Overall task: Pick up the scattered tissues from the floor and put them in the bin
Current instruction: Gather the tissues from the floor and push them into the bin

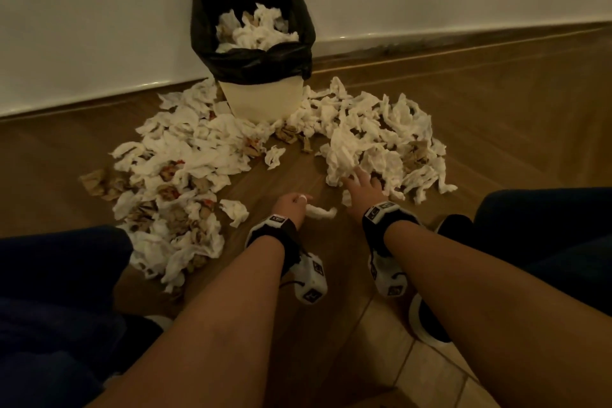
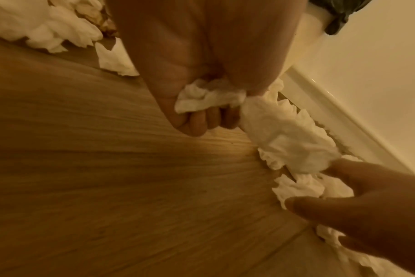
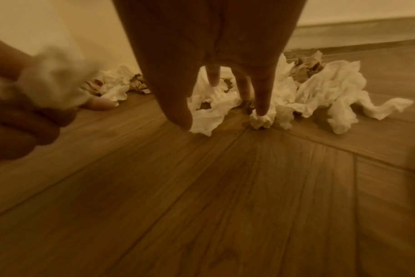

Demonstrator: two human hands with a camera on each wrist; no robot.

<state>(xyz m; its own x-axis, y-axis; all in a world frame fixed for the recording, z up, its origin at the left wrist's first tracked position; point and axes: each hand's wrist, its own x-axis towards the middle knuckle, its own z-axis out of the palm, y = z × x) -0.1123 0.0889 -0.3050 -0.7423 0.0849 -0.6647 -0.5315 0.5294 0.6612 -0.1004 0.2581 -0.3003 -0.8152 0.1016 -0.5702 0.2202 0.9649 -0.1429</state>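
Crumpled white tissues lie in two heaps on the wood floor, a left heap [image 1: 178, 169] and a right heap [image 1: 381, 142], around a cream bin [image 1: 261, 103] lined with a black bag [image 1: 251, 66] and part filled with tissues. My left hand [image 1: 291, 205] grips a white tissue [image 1: 319, 211], whose loose end trails out to the right [image 2: 284, 138]. My right hand [image 1: 361, 184] reaches with straight, spread fingers [image 3: 262, 97] into the near edge of the right heap [image 3: 320, 93], fingertips touching the tissues without holding one.
The bin stands against a white wall [image 1: 99, 26] with a skirting board [image 1: 463, 43]. Brown paper scraps [image 1: 99, 180] lie among the left heap. My knees in dark trousers [image 1: 49, 275] flank both arms. Bare floor [image 1: 298, 169] lies between the heaps.
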